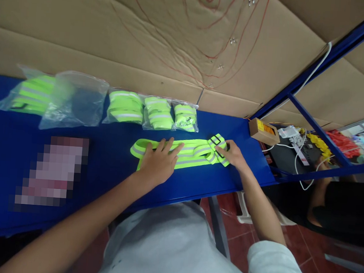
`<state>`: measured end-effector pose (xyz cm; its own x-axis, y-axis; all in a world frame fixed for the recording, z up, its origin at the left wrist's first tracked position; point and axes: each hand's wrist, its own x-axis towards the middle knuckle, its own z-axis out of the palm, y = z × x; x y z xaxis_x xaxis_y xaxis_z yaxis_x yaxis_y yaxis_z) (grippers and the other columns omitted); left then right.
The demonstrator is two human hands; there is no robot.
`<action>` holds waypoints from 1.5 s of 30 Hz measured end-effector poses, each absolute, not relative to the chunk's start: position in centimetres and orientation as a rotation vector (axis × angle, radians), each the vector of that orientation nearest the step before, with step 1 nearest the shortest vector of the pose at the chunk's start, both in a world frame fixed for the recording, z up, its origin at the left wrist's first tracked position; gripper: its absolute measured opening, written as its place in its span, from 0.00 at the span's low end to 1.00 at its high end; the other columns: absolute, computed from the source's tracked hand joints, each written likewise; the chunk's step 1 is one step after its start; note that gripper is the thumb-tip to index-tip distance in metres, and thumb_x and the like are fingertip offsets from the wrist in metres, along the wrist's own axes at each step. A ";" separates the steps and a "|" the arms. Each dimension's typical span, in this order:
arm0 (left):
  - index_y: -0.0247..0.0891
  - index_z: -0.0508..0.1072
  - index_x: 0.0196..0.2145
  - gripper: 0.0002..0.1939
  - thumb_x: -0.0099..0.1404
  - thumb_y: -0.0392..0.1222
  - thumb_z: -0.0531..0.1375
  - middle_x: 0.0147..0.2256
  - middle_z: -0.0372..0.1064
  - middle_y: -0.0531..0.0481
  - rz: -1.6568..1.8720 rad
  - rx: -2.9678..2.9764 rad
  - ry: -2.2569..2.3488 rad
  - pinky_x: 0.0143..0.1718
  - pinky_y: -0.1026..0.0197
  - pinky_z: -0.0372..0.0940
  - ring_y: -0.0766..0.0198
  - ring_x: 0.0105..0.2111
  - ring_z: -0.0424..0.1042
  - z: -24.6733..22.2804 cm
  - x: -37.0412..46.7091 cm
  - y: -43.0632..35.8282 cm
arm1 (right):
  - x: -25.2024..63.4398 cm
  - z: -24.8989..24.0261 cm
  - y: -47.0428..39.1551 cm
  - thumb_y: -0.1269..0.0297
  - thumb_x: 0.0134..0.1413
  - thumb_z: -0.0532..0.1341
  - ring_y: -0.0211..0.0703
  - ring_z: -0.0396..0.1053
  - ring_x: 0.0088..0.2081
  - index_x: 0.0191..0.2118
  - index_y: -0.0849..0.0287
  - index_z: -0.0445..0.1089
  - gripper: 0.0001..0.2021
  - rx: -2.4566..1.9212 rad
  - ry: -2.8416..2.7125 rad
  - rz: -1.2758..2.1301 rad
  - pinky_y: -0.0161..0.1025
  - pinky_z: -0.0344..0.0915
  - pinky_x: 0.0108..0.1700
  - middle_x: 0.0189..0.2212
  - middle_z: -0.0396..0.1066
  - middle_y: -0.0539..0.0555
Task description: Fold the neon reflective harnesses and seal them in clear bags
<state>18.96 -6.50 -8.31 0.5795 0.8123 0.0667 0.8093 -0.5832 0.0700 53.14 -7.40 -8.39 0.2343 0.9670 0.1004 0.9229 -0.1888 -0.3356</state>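
Observation:
A neon-green reflective strap (190,148) with silver stripes lies folded lengthwise on the blue table (111,160). My left hand (159,164) rests flat across its left part, fingers spread and pressing on the layers. At the other end, my right hand (234,155) pinches the strap beside two black buckles (216,139), where the band is bunched into loops. The right fingertips are partly hidden by the hand itself. Behind the strap stand clear bags holding rolled green straps (126,106).
An apparently unfilled clear plastic bag (78,98) lies at the back left. Left of my hands is a blurred-out pinkish item (55,169). A cardboard box (264,132) sits at the right end, past which a blue frame (319,129) divides off another person's workplace.

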 end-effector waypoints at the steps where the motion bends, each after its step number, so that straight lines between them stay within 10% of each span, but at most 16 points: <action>1: 0.48 0.52 0.74 0.29 0.78 0.44 0.41 0.72 0.50 0.36 0.133 2.775 1.417 0.59 0.27 0.58 0.35 0.69 0.57 -8.2 19.0 -6.5 | 53.0 -8.2 -7.4 0.39 0.57 0.64 0.45 0.73 0.35 0.49 0.59 0.71 0.27 -2.207 -1.741 0.192 0.39 0.69 0.37 0.37 0.77 0.55; 13: 0.41 0.55 0.73 0.29 0.77 0.40 0.45 0.73 0.48 0.33 0.130 2.783 1.389 0.65 0.31 0.54 0.36 0.71 0.55 -7.0 23.4 -8.6 | 46.3 -7.1 -6.8 0.68 0.70 0.49 0.60 0.66 0.52 0.52 0.57 0.70 0.14 -2.209 -1.968 -0.369 0.53 0.60 0.52 0.52 0.71 0.68; 22: 0.42 0.54 0.74 0.31 0.78 0.52 0.47 0.73 0.45 0.29 0.104 2.756 1.342 0.61 0.30 0.56 0.29 0.69 0.55 -6.4 22.2 -9.2 | 47.2 -6.0 -8.2 0.54 0.73 0.53 0.56 0.67 0.55 0.57 0.52 0.74 0.18 -2.014 -2.040 -0.002 0.50 0.61 0.56 0.55 0.71 0.61; 27: 0.44 0.59 0.72 0.33 0.76 0.60 0.47 0.71 0.52 0.31 0.054 2.802 1.238 0.64 0.27 0.50 0.31 0.69 0.57 -6.0 20.8 -8.8 | 50.6 -6.4 -5.8 0.42 0.56 0.66 0.60 0.67 0.58 0.59 0.58 0.70 0.32 -2.070 -1.820 0.225 0.55 0.63 0.59 0.59 0.68 0.64; 35: 0.38 0.62 0.70 0.36 0.76 0.62 0.45 0.70 0.54 0.30 0.096 2.902 1.077 0.60 0.38 0.60 0.34 0.67 0.60 -6.5 20.0 -8.3 | 51.5 -6.9 -4.8 0.41 0.41 0.74 0.48 0.75 0.39 0.51 0.57 0.67 0.35 -2.022 -1.506 0.651 0.41 0.70 0.38 0.42 0.77 0.55; 45: 0.38 0.68 0.65 0.35 0.76 0.63 0.42 0.62 0.65 0.33 0.296 2.968 0.951 0.54 0.40 0.60 0.38 0.56 0.68 -6.7 20.9 -7.8 | 53.5 -5.6 -4.7 0.37 0.38 0.73 0.46 0.76 0.35 0.44 0.59 0.73 0.34 -1.794 -1.276 1.003 0.39 0.71 0.37 0.37 0.79 0.55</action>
<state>20.87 -7.75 -6.71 0.7975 0.5771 0.1760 0.5750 -0.8153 0.0676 53.52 -4.72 -5.62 0.2124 0.9586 -0.1898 0.4102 -0.2637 -0.8730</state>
